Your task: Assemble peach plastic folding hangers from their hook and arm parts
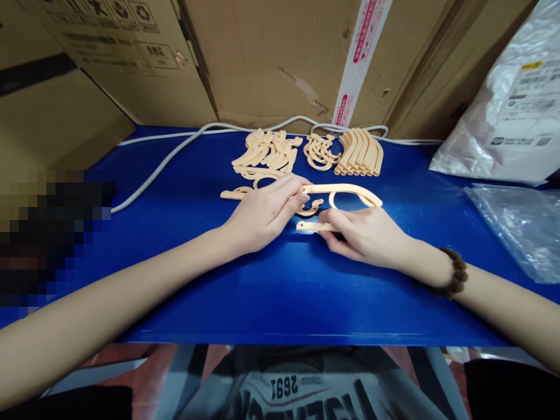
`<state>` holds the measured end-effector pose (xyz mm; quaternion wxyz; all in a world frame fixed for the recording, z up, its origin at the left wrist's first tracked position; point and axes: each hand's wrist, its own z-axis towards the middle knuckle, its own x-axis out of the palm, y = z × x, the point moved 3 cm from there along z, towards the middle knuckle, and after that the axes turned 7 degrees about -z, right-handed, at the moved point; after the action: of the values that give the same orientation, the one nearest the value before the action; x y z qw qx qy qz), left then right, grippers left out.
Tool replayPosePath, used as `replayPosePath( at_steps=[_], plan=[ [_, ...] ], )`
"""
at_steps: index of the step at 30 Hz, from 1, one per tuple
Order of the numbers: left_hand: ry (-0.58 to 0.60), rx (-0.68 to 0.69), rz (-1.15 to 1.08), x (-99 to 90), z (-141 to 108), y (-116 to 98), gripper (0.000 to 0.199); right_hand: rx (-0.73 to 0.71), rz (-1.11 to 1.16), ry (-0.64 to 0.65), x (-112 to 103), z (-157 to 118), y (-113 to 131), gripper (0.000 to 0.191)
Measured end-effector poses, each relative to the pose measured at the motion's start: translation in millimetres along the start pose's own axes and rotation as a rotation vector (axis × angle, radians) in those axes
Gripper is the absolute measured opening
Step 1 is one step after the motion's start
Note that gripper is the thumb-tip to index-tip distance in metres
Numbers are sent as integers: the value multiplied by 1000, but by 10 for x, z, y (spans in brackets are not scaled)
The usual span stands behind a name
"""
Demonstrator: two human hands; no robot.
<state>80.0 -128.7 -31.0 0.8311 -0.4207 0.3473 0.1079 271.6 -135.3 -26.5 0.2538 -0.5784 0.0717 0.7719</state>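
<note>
My left hand (273,213) is closed, pinching one end of a long curved beige plastic hanger arm (341,188) that stretches right above my right hand. In my closed right hand (365,233) is another beige hanger arm (308,226), its holed end pointing left; the rest is hidden by my fingers. Between the hands a small beige hook (311,209) shows, partly covered by my left fingers. Under the long arm lies a rounded beige piece (333,200), mostly hidden. Just beyond my left hand lies a flat beige piece (234,193) on the blue table (280,291).
At the back are a loose pile of beige arms (269,151), a heap of hooks (321,151) and a neat row of curved arms (359,153). A white cable (153,186) runs behind them. Cardboard boxes (271,64) wall the back; plastic bags (499,122) lie right.
</note>
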Motion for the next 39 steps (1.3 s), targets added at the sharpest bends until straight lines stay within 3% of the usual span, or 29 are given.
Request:
replayPosePath(
  at_steps=[9,16,23,32,39],
  plan=[
    [19,35,-20,-13,9,-5,29,11,-23,101,41,-12,-116,35],
    [33,43,-5,-4,-7,-26,29,-37,-81,12,-10,21,-96,37],
    [47,33,26,7,-13,-22,30,-40,-85,17,-4,27,-93,37],
    [-146,-73,255,-143,13,-24,39,-19,-70,14,15,10,-135,32],
    [-12,-124,305,-86,9,-24,35,13,-39,-9,-1,12,-184,30]
  ],
)
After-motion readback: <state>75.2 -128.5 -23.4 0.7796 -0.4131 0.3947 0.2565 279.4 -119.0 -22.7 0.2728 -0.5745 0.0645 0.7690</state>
